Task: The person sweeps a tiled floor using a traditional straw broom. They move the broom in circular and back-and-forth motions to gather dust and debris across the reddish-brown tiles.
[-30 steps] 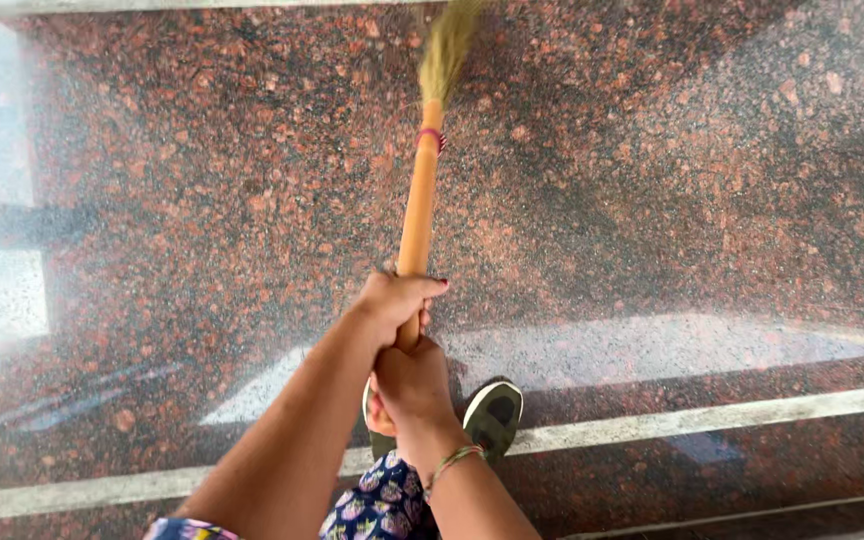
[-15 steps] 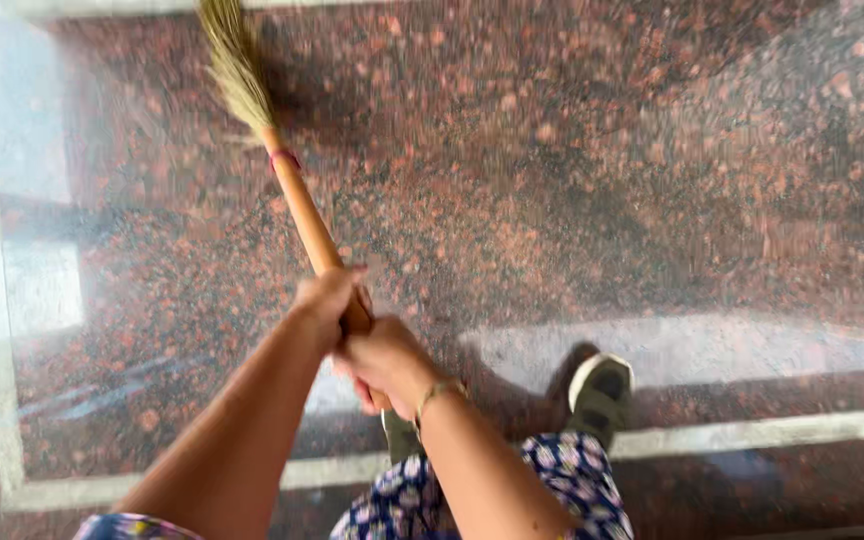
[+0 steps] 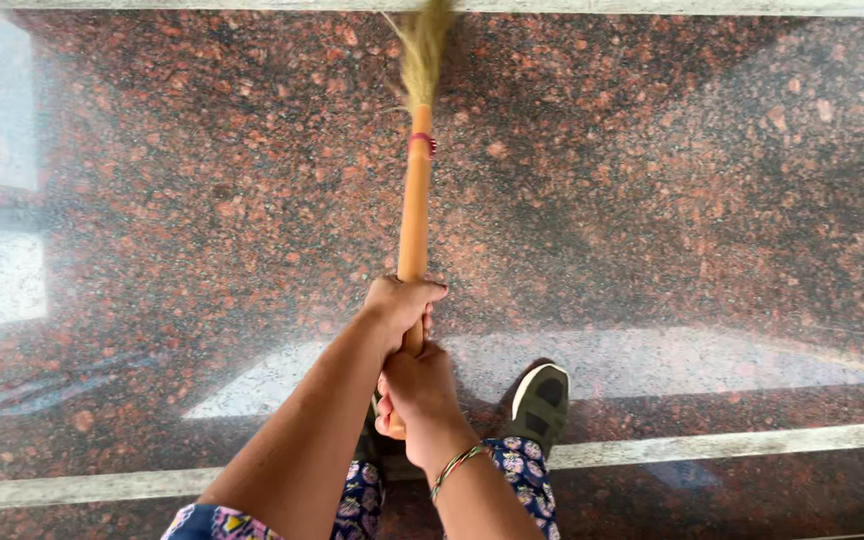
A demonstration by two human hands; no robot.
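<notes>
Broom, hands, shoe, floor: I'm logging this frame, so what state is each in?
Broom: held, pointing straight ahead, bristles blurred at the floor.
Left hand: closed around the handle, further forward.
Right hand: closed around the handle's end.
Shoe: planted.
Granite floor: glossy, reflective.

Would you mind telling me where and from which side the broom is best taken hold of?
Grip the broom on its smooth orange handle, near the end, probably from above: it slopes down to the floor. The left hand sits just ahead of the right hand, both wrapped around it.

Floral blue garment [image 3: 527, 480], wrist bangle [image 3: 455, 466], dark sneaker [image 3: 540, 395].
</notes>
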